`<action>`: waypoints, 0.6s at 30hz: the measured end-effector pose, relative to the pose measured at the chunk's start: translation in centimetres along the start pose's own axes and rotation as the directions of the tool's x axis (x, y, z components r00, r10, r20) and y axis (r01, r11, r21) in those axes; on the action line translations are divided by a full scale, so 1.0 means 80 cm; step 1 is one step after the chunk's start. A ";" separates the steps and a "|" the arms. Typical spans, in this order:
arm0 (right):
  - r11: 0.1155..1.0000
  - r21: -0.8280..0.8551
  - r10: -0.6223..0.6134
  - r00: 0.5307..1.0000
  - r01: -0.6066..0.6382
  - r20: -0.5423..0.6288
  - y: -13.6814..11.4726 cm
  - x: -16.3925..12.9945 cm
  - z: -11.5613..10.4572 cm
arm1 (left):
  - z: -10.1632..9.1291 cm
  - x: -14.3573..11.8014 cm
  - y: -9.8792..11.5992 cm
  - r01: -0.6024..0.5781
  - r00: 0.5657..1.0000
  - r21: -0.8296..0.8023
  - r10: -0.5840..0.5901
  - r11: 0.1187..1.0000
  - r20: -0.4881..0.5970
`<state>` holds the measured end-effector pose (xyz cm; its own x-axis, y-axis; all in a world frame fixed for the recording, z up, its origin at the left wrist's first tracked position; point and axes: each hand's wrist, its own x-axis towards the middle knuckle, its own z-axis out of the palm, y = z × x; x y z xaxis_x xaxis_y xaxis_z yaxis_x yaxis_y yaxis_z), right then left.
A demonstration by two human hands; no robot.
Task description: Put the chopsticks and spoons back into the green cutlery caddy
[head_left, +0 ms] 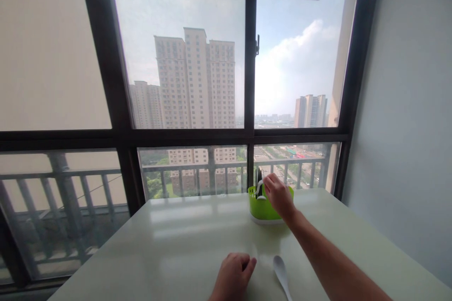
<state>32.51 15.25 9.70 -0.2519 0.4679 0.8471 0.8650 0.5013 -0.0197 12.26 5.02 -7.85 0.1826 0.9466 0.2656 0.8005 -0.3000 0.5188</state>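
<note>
Item one: a pale, glossy table (176,244), its far edge set against a dark-framed window (247,103) that looks over a balcony railing (197,167) and tall apartment blocks. Item two: a lime-green cutlery holder (259,209) on a white base, standing near the far edge, right of the middle, with dark and pale utensils (259,181) upright in it. Item three: the right hand (278,195), reaching across the table to the holder's rim, fingers pinched together over the utensil tops; it appears to have hold of one pale piece there, though exactly which one cannot be told at this distance. Item four: the left hand (233,275), resting near the near edge, fingers loosely curled and lying flat on the table, holding nothing. Item five: a white spoon (281,273), lying bowl-up on the table just to the right of the left hand, handle running off toward the near edge, not touching either hand. Handling note, as a judgement: the holder looks light and tall for its base, so the pinched piece wants moving straight along its own length, without dragging sideways on the rim or snagging its neighbours; the idle left hand is well apart and could steady the holder if it tips.
</note>
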 end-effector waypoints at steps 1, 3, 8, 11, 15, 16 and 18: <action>0.999 -0.038 -0.025 0.999 0.026 0.034 -0.002 -0.004 0.009 | 0.000 0.000 -0.001 0.001 1.000 0.003 -0.002 1.000 0.002; 0.994 -0.070 -0.074 0.993 0.081 0.095 -0.005 -0.012 0.021 | 0.001 0.001 -0.001 0.000 1.000 0.009 0.000 1.000 0.004; 0.995 -0.003 -0.101 0.986 0.102 0.135 -0.004 -0.032 0.026 | 0.001 -0.001 0.000 -0.013 1.000 0.009 0.013 1.000 0.005; 0.995 0.030 -0.095 0.984 0.091 0.152 0.001 -0.040 0.023 | 0.000 -0.002 0.002 -0.014 1.000 0.003 0.014 1.000 0.002; 0.993 0.055 -0.112 0.980 0.104 0.164 0.004 -0.045 0.015 | 0.000 -0.001 0.002 -0.021 1.000 -0.001 0.021 1.000 -0.010; 0.994 0.058 -0.099 0.984 0.091 0.150 0.004 -0.046 0.011 | 0.000 -0.001 0.002 -0.020 1.000 0.000 0.020 1.000 -0.011; 0.997 0.070 -0.026 0.993 0.018 0.115 -0.001 -0.051 -0.001 | -0.001 0.000 0.002 -0.022 1.000 0.008 0.022 1.000 -0.005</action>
<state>33.50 13.27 6.26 -0.3224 0.5354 0.7806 0.8278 0.5594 -0.0417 12.34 4.95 -7.75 0.1973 0.9393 0.2807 0.8011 -0.3195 0.5060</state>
